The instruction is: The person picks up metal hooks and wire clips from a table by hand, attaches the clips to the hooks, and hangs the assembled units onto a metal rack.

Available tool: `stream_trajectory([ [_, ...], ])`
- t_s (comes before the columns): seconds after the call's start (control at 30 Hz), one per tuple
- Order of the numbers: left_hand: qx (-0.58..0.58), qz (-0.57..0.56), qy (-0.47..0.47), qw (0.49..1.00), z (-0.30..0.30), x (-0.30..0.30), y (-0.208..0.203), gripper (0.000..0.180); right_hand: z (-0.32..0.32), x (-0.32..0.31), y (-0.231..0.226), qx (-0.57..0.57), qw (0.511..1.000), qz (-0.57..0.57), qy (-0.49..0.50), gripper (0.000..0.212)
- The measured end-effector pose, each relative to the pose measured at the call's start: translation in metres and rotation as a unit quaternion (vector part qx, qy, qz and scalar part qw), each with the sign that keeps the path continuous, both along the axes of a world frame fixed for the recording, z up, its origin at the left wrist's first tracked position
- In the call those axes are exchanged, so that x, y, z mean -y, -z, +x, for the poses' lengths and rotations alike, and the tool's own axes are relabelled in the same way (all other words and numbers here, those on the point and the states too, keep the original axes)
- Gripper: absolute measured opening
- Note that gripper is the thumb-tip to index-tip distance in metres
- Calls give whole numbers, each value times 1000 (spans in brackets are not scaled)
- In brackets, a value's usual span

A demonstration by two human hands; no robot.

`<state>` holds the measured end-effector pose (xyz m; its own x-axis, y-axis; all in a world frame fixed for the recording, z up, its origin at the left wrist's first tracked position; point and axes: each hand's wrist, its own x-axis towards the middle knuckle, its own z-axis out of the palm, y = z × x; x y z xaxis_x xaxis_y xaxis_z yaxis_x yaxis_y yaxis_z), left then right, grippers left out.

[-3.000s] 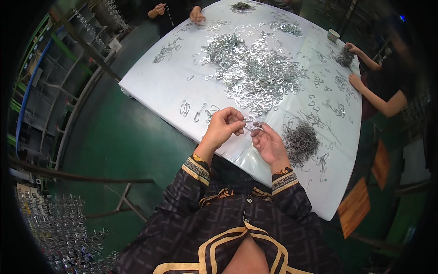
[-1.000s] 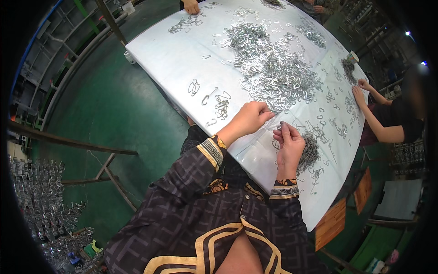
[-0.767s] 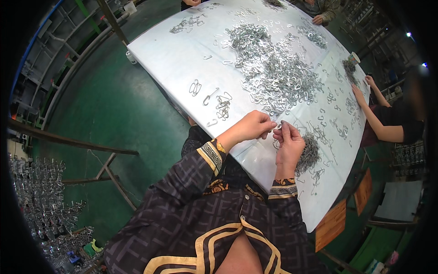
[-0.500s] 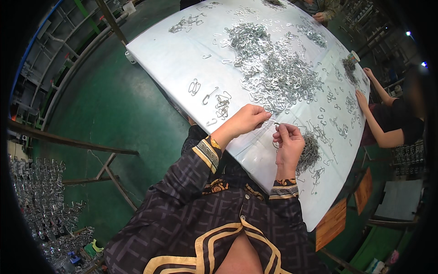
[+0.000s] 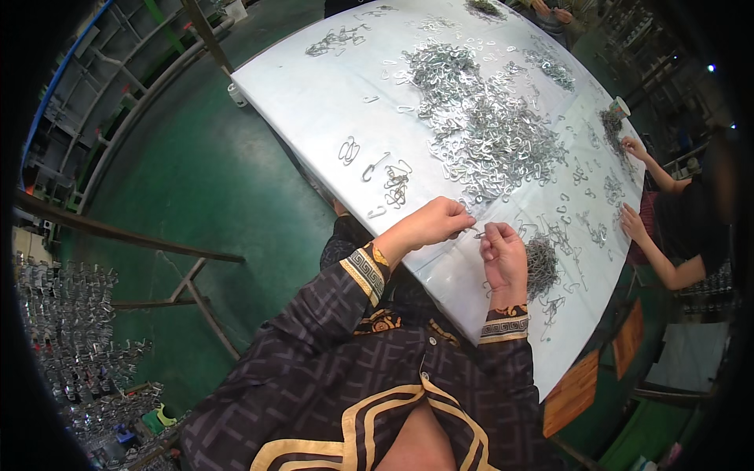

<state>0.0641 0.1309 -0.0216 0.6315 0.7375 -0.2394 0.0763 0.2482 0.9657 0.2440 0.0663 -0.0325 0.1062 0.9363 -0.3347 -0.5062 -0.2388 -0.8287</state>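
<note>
My left hand [image 5: 441, 220] is pinched over the near part of the white-covered table [image 5: 302, 102]. Close beside it, my right hand [image 5: 505, 255] is also pinched. A small metal hook [image 5: 476, 232] spans the gap between the two sets of fingertips; most of it is hidden by the fingers. Right of my right hand lies a heap of thin, dark wire pieces [image 5: 542, 267]. Beyond both hands spreads a big pile of silvery metal hooks [image 5: 499, 149]. Several linked hooks [image 5: 398, 184] lie left of that pile.
Across the right edge, a co-worker's hands [image 5: 633, 224] rest at the table beside small wire heaps. Another person's hands [image 5: 554, 12] show at the far end. A cup [image 5: 620, 107] stands on the right edge. Racks of hanging metal parts [image 5: 67, 337] fill the lower left.
My hands stay together with the metal hook between them, my right fingers now closed tighter over it. The whole view has shifted slightly. The co-worker's hands at right have moved apart.
</note>
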Motion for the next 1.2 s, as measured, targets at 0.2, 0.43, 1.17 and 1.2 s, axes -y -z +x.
stream_trajectory([
  [0.2, -47, 34, 22, 998, -1, -10, -7, 32, -5, 4, 14, -214, 976, -17, 33, 9],
  [0.43, -62, 50, 37, 996, -9, -14, -9, 31, -10, 4, 14, -169, 985, -16, 27, 8],
  [1.17, 71, -169, -28, 983, -5, -6, -15, 26, -27, -1, 2, -90, 993, 28, 76, 20],
  [1.2, 61, -146, -36, 987, -4, -5, -16, 26, -25, 0, 0, -41, 996, 35, 67, 21],
])
